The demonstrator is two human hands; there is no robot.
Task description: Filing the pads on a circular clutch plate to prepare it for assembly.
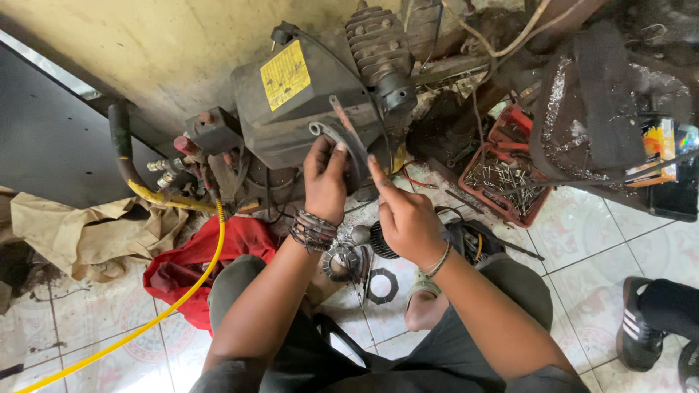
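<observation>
- Head view — left hand [324, 178] grips a grey metal wrench [336, 137], fingers closed around it, against the compressor motor [306, 102].
- Right hand [404, 215] — open, holding nothing, index finger extended toward the motor.

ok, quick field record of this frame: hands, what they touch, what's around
left hand: fingers on a grey metal bracket on the dark machine
right hand: open, index finger raised near the machine, holding nothing
hose: yellow hose runs from the machine across the floor
floor parts: black ring, round metal part
right side: red tray of screws
rag: red cloth
</observation>
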